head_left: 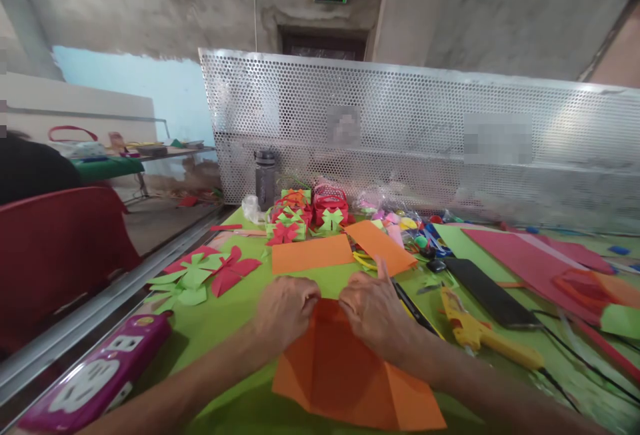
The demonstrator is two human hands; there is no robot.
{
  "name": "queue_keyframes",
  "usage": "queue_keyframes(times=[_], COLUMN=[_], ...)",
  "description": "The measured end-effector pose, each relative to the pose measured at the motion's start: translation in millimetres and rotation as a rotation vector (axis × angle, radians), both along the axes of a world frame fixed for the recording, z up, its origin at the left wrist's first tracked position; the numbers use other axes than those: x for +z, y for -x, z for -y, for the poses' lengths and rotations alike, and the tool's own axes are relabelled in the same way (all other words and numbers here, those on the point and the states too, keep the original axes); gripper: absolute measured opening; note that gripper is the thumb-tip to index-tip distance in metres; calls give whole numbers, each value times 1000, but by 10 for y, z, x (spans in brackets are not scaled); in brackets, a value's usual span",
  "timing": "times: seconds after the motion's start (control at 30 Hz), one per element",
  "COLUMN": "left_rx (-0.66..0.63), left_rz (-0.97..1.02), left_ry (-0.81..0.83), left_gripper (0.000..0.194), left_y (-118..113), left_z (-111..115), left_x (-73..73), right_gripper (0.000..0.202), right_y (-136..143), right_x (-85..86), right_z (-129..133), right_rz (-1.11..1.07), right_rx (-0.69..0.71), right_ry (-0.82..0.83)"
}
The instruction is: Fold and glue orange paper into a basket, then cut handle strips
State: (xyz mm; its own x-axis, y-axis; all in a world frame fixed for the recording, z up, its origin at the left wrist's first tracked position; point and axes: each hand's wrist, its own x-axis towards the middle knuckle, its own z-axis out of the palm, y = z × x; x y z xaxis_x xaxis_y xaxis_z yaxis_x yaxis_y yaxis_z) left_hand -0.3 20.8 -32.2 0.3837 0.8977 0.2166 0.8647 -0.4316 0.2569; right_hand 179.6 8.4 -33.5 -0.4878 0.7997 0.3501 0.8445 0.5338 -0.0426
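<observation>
A creased sheet of orange paper [345, 382] stands tilted in front of me, its lower edge flaring toward me. My left hand [289, 305] is closed on its top left corner. Closed on the top right corner is my right hand [373, 312], with the thumb side turned inward. Just beyond my hands lie a flat orange strip [313, 254] and another orange piece [383, 246]. A black and yellow utility knife [415, 308] sits beside my right hand, partly covered by it.
On the right are a yellow glue gun [480, 335], a black phone [493, 292] and pink sheets [530, 268]. Green and red paper flowers [193, 278] and a purple pencil case [100, 375] lie left. Decorated paper baskets [330, 205] and a bottle [265, 182] stand before the perforated panel [400, 108].
</observation>
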Motion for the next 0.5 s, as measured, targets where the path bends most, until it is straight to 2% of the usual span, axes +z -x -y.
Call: queue_keyframes(times=[0.33, 0.5], left_rx=[9, -38], left_rz=[15, -25], left_ry=[2, -28], left_gripper=[30, 30], left_y=[-18, -43], left_z=[32, 67], left_x=[4, 26], right_gripper=[32, 26], right_y=[11, 25], right_x=[39, 4], right_z=[25, 20], right_rz=[54, 39], right_rx=[-17, 7], right_ry=[-19, 3])
